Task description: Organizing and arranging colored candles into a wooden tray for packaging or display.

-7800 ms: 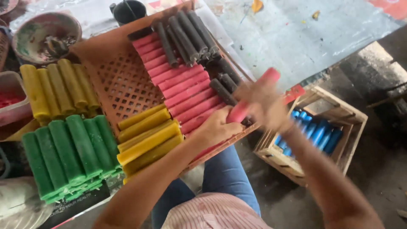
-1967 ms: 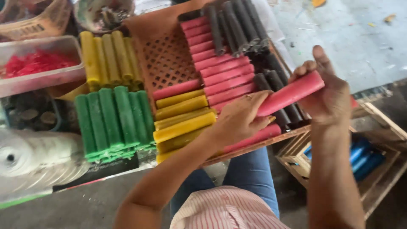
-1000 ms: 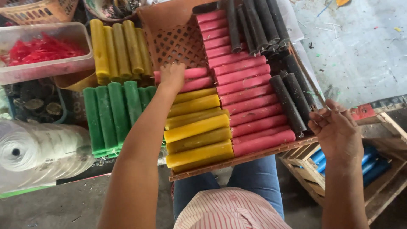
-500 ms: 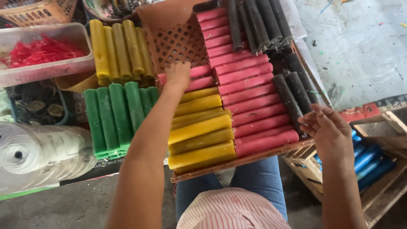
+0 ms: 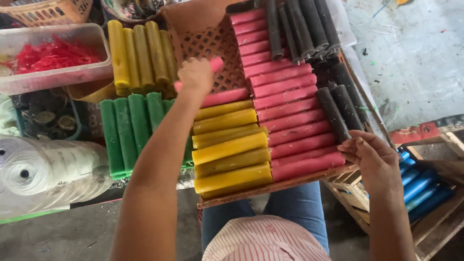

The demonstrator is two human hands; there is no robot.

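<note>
gripping a pink wax-like cylinder (image 5: 216, 64) over the brown latticed plastic tray's (image 5: 208, 46) bare far-left corner, the left hand (image 5: 195, 75) holds it level, matching the pink rows; the right hand (image 5: 372, 157), fingers loosely curled and empty, steadies the tray's near-right corner.

The pink sticks (image 5: 299, 128) and yellow sticks (image 5: 229, 150) look waxy and matt, lying in a perforated brown plastic tray (image 5: 208, 41). At three o'clock, glossy blue tubes (image 5: 423, 186) fill a rough wooden crate (image 5: 437, 232).

green tubes (image 5: 126, 133) | red shreds tub (image 5: 53, 72) | white spools (image 5: 29, 171) | blue tubes crate (image 5: 425, 186)
</note>
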